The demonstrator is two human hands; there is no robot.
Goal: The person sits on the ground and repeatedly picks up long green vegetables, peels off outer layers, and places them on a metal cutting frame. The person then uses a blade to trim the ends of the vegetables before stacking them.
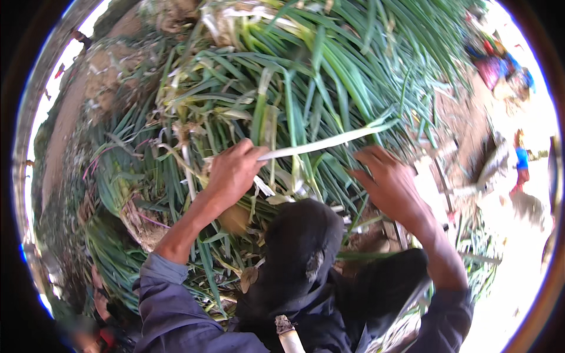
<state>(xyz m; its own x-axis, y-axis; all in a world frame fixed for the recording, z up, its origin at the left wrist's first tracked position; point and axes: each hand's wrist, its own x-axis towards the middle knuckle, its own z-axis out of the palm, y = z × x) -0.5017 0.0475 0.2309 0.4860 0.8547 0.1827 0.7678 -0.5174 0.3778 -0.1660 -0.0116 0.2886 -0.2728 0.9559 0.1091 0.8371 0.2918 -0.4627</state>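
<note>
A single green onion with a long white stalk (324, 142) stretches across the middle of the view, over a large heap of green onions (348, 84). My left hand (236, 172) is closed on its pale left end. Close to its green leaves, just below them, my right hand (382, 176) has its fingers apart, with nothing seen between them. Loose peeled leaves and white scraps (265, 187) lie below the stalk, in front of my knees.
Green onion bundles, some with pink string, lie at the left (114, 185). Bare soil (463, 106) and colourful bags (490, 70) are at the right. A lit cigarette (289, 337) shows at the bottom. Part of another person (99, 300) is at the lower left.
</note>
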